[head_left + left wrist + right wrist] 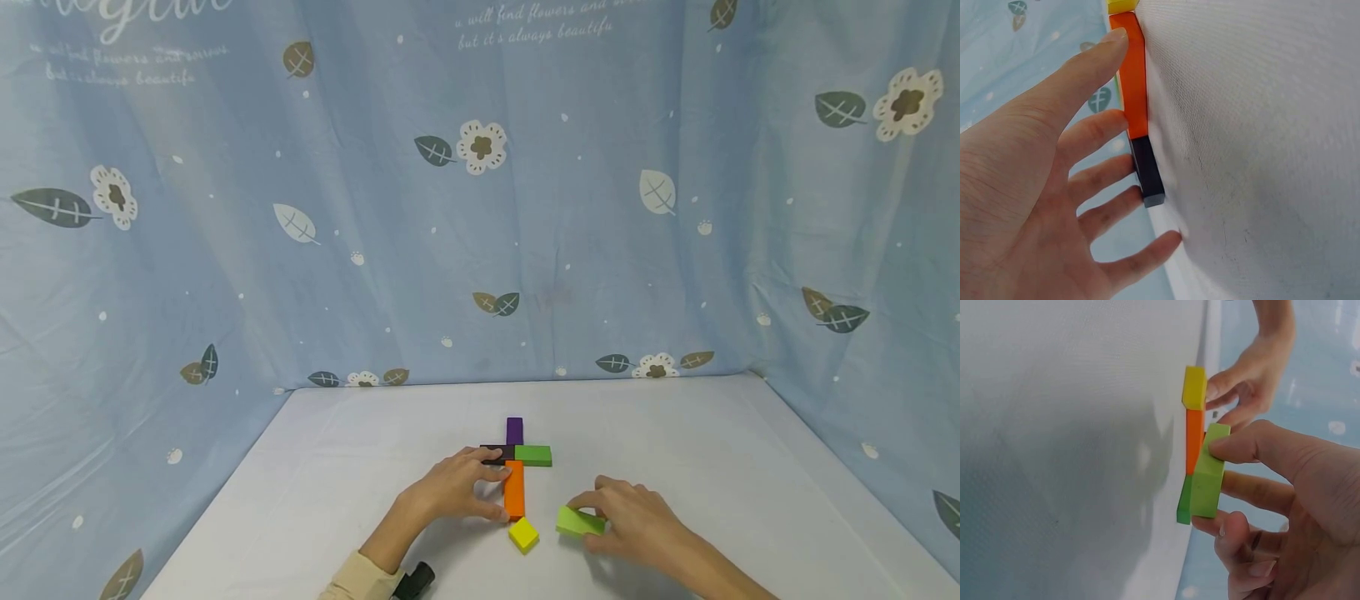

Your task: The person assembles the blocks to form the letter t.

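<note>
My right hand (633,521) pinches a light green block (580,522) between thumb and fingers, to the right of the other blocks. In the right wrist view, the thumb lies on one broad face of this light green block (1210,472). My left hand (461,487) touches an orange block (513,490) and a black block (495,460) with loosely spread fingers. Its thumb rests at the orange block's near end. A green block (533,455) lies to the right of the black one, and a purple block (514,431) extends behind them. A yellow block (524,535) sits turned at the orange block's near end.
The blocks lie on a white-covered table (360,433). A blue curtain (555,250) with leaf and flower prints surrounds the back and sides. Near the left sleeve (362,577) a black object (415,580) shows at the wrist.
</note>
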Demonstrator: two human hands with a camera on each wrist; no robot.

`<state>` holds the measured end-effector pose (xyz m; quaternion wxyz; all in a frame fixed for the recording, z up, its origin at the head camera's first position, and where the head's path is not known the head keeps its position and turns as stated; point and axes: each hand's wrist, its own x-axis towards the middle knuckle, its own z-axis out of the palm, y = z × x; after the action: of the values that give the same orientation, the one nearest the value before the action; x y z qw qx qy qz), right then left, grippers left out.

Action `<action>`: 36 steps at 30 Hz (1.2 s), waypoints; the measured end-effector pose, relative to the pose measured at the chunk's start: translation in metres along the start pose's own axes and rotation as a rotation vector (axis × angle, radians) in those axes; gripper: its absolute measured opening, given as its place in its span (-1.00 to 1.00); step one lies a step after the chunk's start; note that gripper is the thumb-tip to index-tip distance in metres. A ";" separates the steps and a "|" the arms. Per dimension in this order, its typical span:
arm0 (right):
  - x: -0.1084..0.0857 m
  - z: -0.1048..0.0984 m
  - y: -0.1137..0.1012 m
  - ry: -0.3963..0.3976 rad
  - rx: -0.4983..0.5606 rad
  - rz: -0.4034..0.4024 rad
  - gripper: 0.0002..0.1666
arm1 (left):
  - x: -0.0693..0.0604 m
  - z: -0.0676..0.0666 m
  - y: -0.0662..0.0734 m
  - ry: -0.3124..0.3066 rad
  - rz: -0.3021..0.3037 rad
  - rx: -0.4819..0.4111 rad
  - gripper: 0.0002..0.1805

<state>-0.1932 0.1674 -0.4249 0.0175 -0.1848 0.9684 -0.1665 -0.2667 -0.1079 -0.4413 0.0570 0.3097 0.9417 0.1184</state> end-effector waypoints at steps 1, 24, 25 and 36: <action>0.000 0.000 0.000 -0.001 0.000 -0.007 -0.59 | 0.000 0.000 0.000 0.001 -0.001 0.001 -0.26; 0.003 0.004 -0.004 -0.061 0.007 -0.062 -0.57 | 0.000 0.000 0.000 0.000 0.008 -0.001 -0.25; 0.003 0.005 -0.004 -0.058 0.009 -0.065 -0.57 | 0.000 0.000 0.000 0.000 0.010 -0.003 -0.25; 0.003 0.006 -0.004 -0.102 0.045 -0.077 -0.55 | -0.001 -0.002 0.001 -0.005 0.010 -0.009 -0.26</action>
<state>-0.1945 0.1611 -0.4296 0.0647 -0.2297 0.9545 -0.1789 -0.2655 -0.1084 -0.4393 0.0603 0.3147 0.9394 0.1223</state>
